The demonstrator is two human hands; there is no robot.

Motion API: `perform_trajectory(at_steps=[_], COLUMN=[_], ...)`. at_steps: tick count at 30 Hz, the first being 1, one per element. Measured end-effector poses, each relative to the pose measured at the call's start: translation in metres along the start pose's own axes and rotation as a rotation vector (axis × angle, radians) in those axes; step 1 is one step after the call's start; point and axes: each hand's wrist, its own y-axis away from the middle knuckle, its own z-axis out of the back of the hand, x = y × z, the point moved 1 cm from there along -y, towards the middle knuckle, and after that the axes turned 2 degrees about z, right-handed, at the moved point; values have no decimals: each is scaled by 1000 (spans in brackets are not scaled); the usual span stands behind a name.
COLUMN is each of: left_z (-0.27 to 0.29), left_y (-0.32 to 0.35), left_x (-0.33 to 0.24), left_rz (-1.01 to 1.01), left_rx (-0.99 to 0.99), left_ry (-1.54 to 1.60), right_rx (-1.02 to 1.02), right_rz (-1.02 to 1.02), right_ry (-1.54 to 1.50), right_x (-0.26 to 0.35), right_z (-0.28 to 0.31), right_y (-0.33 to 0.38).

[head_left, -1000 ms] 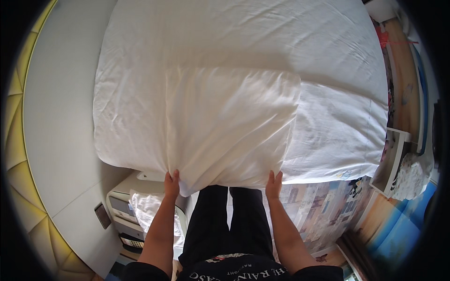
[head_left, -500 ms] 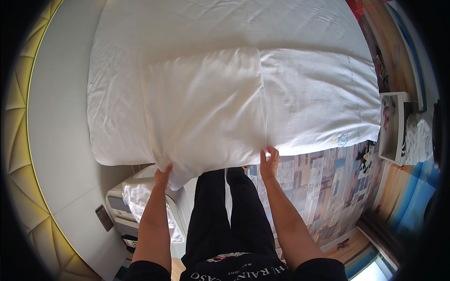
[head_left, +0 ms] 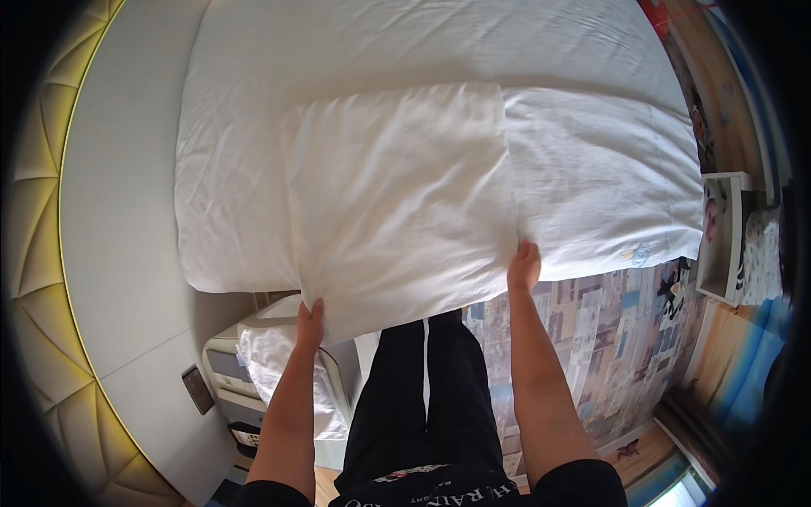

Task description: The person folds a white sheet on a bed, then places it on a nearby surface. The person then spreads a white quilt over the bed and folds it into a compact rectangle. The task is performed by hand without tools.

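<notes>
A white pillow hangs over the near edge of a bed covered in white sheets. My left hand grips the pillow's lower left corner. At the lower right corner, my right hand holds the pillow's edge. A second white pillow lies on the bed to the right, partly under the held one.
A white bedside unit with white cloth on it stands at lower left, beside a grey wall panel and a yellow padded headboard. Patterned floor lies to the right, with a white shelf at the right rim.
Both hands have swung the pillow up and to the right, so it now lies squarer on the bed. The view has shifted left over the bed.
</notes>
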Motion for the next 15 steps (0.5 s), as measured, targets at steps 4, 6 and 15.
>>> perform_trajectory(at_steps=[4, 6, 15], left_z=[13, 12, -23], left_y=[17, 30, 54], left_x=[-31, -58, -153], left_rz=[-27, 77, -16], left_rx=[30, 105, 265], left_ry=[39, 121, 352], right_rx=[4, 245, 631], right_rz=[233, 391, 687], right_ry=[-112, -296, -271], right_x=[45, 84, 183], right_z=[9, 11, 2], right_y=[52, 110, 254])
